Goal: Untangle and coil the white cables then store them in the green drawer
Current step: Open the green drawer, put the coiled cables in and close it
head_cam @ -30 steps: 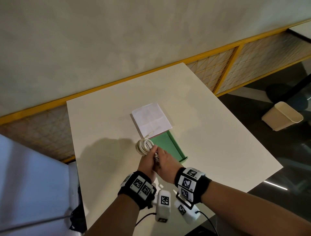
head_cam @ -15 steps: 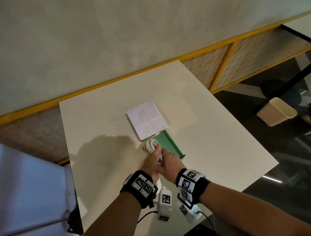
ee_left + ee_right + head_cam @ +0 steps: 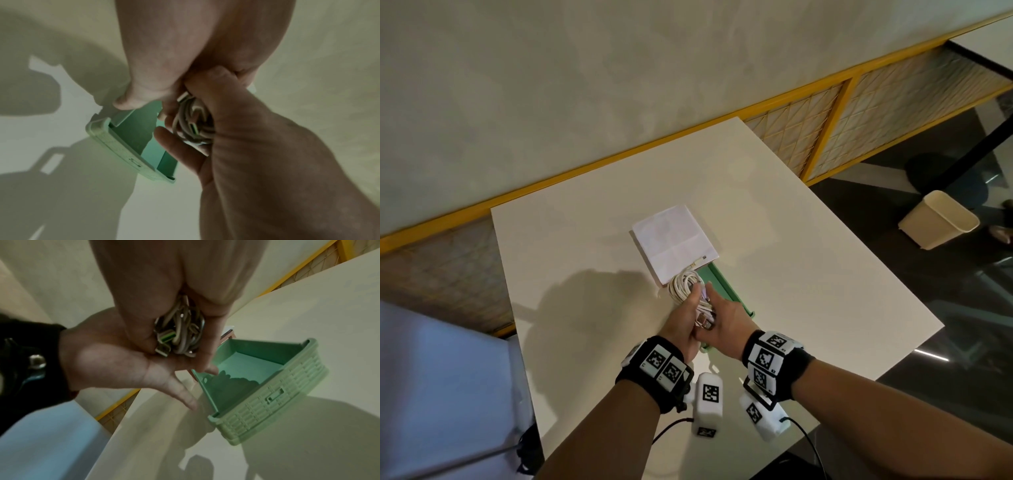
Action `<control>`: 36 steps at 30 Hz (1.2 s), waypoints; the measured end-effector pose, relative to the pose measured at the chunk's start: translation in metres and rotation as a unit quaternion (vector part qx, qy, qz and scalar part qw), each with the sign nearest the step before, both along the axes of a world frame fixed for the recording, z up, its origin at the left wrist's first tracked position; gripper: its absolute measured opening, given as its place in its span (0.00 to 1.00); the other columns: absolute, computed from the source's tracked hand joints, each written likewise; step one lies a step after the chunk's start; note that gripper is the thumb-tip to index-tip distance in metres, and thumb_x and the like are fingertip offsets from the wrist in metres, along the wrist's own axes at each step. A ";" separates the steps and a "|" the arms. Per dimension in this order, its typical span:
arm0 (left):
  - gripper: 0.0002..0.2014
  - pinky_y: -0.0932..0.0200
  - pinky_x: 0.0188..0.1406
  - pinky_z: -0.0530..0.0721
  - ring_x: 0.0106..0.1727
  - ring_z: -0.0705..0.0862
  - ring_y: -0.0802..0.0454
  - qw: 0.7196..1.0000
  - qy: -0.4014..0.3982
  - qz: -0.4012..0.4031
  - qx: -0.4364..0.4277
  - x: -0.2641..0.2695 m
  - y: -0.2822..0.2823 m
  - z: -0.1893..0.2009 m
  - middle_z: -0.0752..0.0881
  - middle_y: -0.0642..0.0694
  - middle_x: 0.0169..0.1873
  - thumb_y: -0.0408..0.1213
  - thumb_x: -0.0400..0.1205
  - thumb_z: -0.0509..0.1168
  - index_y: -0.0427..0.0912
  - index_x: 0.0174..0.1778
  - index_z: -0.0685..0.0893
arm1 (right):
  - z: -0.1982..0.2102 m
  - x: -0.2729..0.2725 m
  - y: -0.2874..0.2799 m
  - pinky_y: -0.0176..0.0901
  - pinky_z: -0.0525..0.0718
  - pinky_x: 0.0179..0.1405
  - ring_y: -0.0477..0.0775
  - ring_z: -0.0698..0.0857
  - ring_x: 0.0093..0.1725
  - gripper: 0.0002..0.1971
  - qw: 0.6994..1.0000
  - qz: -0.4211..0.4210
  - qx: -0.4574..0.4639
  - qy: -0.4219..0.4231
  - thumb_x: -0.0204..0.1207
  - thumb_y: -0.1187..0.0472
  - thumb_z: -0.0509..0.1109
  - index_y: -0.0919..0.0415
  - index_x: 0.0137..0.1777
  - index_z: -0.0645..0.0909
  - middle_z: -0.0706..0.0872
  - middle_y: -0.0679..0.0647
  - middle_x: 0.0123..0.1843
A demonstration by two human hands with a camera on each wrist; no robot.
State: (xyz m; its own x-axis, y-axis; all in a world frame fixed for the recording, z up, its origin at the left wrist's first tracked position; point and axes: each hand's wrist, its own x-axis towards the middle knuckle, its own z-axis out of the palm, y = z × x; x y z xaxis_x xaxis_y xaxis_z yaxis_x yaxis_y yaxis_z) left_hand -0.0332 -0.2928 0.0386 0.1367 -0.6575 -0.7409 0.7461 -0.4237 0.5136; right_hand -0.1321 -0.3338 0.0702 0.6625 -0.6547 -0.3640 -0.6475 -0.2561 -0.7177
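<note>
The white cables point(image 3: 683, 282) are wound into one coil with plugs hanging at its near end. My left hand point(image 3: 693, 296) and right hand point(image 3: 714, 303) grip the coil together from either side and hold it just above the open green drawer point(image 3: 726, 291). In the right wrist view the bundle point(image 3: 183, 337) sits between my right thumb and fingers, with the left palm point(image 3: 115, 360) under it. The drawer point(image 3: 257, 369) shows a bare green floor. In the left wrist view the cables point(image 3: 191, 123) hang beside the drawer point(image 3: 133, 138).
The drawer slides out of a small box with a white paper-covered top point(image 3: 674, 240) in the middle of the white table point(image 3: 808, 274). A beige bin point(image 3: 938, 219) stands on the dark floor to the right. A yellow-framed lattice panel point(image 3: 893, 113) runs behind the table.
Both hands have carried the coil away from me and to the right, from the table left of the drawer to a spot over the open drawer. The grip is unchanged.
</note>
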 end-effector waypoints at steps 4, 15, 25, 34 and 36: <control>0.26 0.57 0.42 0.87 0.52 0.88 0.47 1.000 0.011 -0.017 -0.016 0.000 -0.001 0.007 0.88 0.38 0.54 0.54 0.86 0.54 0.38 0.70 0.78 | 0.001 0.005 0.003 0.45 0.83 0.42 0.59 0.85 0.42 0.43 0.999 -0.022 -0.034 0.030 0.69 0.59 0.70 0.58 0.81 0.52 0.87 0.62 0.47; 0.30 0.47 0.55 0.80 0.60 0.84 0.46 0.963 -0.185 -0.182 0.075 0.017 0.003 0.009 0.87 0.46 0.58 0.68 0.74 0.60 0.51 0.62 0.83 | -0.017 0.002 -0.008 0.49 0.85 0.40 0.62 0.87 0.43 0.33 0.994 -0.026 -0.068 0.081 0.72 0.53 0.69 0.56 0.76 0.62 0.88 0.61 0.45; 0.14 0.47 0.52 0.84 0.49 0.88 0.39 0.884 -0.430 -0.130 0.128 0.068 0.002 -0.007 0.86 0.41 0.45 0.45 0.83 0.57 0.40 0.53 0.82 | -0.034 0.006 -0.021 0.50 0.81 0.46 0.68 0.84 0.56 0.29 0.972 -0.007 -0.087 0.218 0.75 0.54 0.67 0.63 0.72 0.62 0.83 0.65 0.58; 0.22 0.55 0.63 0.75 0.68 0.79 0.40 0.835 -0.522 -0.131 0.115 0.060 -0.001 -0.018 0.79 0.39 0.70 0.35 0.84 0.59 0.39 0.76 0.70 | -0.050 0.024 -0.023 0.52 0.83 0.43 0.66 0.86 0.53 0.28 0.959 0.014 -0.111 0.261 0.76 0.58 0.65 0.63 0.73 0.60 0.85 0.63 0.56; 0.23 0.54 0.65 0.75 0.70 0.78 0.42 0.826 -0.537 -0.131 0.107 0.064 -0.004 -0.021 0.77 0.40 0.73 0.36 0.85 0.58 0.41 0.78 0.69 | -0.053 0.027 -0.023 0.53 0.84 0.45 0.66 0.86 0.53 0.30 0.956 0.023 -0.115 0.268 0.76 0.58 0.64 0.64 0.75 0.58 0.85 0.63 0.56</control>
